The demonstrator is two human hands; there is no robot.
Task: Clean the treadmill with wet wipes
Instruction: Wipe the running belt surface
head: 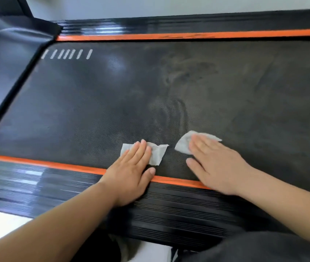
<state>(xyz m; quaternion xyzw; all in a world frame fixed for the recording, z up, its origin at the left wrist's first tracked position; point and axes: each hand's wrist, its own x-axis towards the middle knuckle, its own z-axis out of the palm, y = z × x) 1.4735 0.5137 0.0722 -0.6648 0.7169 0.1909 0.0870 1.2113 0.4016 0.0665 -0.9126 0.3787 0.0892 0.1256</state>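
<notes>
Rail (178, 205), orange stripe (46, 163) beside smeared belt (103, 101); left hand (131, 176), right hand (218, 167) flat, fingers (203, 146) straight, pressing white wipes (159, 154).

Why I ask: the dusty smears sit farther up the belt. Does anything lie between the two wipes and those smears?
Nothing visible does. The left hand presses flat on the left wipe and the right hand on the right wipe, both by the near edge of the belt, which is bare from there to the smears.

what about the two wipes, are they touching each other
Apart: the head view shows a strip of bare treadmill belt between the left wipe and the right wipe.
</notes>
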